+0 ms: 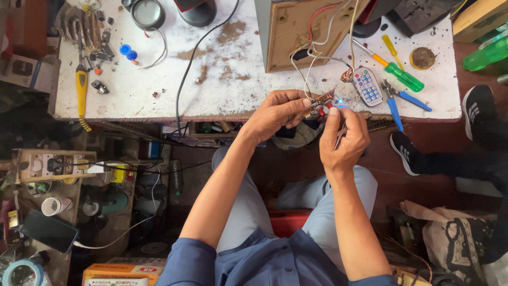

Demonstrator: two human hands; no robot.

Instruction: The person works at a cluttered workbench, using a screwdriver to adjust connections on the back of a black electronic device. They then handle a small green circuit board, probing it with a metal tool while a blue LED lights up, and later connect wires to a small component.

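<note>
While gripping a small circuit board between thumb and fingers of the left hand, holds it in the air just in front of the bench edge, above the lap. Keeps the right hand closed round a thin metal tool, shaft pointing down out of the fist, with thumb and forefinger up against the board's right end. Cannot tell whether those fingertips press a part or only steady it. Shows a small blue light glowing at the board's right edge, so looks powered.

Reads as a checking or adjusting step on a live board, with the tool parked in the palm and not applied. Calls, for any further move, for a steady left grip, a turn of the tool up into the fingertips, and care not to tug the wires, which run from the board up into the wooden box standing on the bench. Calls also for keeping metal off neighbouring contacts, the parts being close together.

Further out on the bench: a small remote control just beyond the board, blue-handled pliers and a green screwdriver to its right, a yellow-handled tool well apart at the far left. At the right, on the floor, another person's black shoe.
</note>
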